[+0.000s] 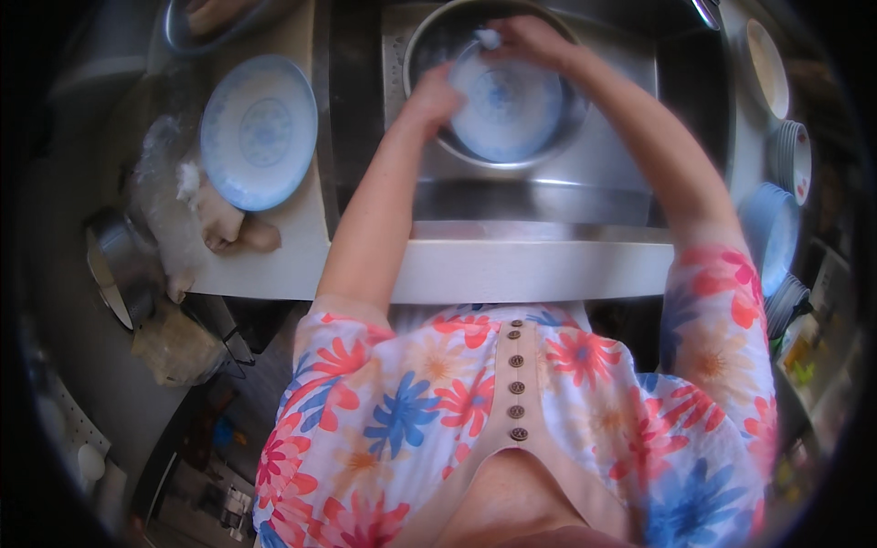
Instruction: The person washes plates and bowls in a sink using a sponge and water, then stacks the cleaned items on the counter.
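A white plate with a pale blue rim and a blue centre pattern (507,105) is tilted inside a round metal basin (572,137) in the steel sink. My left hand (437,97) grips the plate's left edge, its fingers slightly blurred. At the plate's far edge, my right hand (528,42) is closed on a small white wad (489,39), perhaps cloth or sponge. The wad touches or nearly touches the rim.
A similar plate (259,132) rests on the left counter beside crumpled plastic (157,178). Stacked blue-white bowls or plates (770,236), smaller dishes (793,163) and an oval dish (766,68) line the right. A metal pot (128,260) stands at far left.
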`<state>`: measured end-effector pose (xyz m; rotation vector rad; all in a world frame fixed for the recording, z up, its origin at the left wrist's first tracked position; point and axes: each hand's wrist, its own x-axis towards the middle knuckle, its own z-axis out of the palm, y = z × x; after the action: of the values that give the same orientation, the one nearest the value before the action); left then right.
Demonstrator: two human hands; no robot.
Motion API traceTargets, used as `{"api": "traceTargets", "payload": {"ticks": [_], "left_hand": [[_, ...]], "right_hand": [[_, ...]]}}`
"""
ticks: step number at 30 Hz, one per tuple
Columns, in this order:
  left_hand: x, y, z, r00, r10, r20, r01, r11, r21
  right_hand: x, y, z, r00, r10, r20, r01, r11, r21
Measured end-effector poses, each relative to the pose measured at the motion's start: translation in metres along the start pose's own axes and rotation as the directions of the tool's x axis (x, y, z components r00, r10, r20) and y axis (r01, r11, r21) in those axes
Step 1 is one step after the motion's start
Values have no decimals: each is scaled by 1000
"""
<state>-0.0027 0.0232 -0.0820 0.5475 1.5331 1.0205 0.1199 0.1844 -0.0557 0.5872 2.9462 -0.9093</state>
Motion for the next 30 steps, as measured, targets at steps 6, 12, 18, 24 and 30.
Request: {"api": "traceTargets", "payload": {"ticks": [6, 12, 18, 24, 30], "left_hand": [[3, 2, -7, 983, 138, -120, -127, 987, 97], [7, 1, -9, 922, 62, -382, -8, 990, 140], [5, -2, 6, 932, 45, -360, 22, 983, 180], [3, 4, 7, 962, -170, -213, 108, 956, -274], [-1, 12, 1, 874, 299, -384, -257, 954, 156]], "right_hand": [[19, 14, 22, 998, 13, -66, -4, 990, 143], [-31, 21, 75, 760, 614, -212, -528, 774, 350], [-21, -5, 66, 621, 721, -308, -692, 689, 216], [-10, -57, 98, 847, 350, -401, -285, 934, 214], [-63, -51, 70, 987, 123, 104, -138, 977, 161]]}}
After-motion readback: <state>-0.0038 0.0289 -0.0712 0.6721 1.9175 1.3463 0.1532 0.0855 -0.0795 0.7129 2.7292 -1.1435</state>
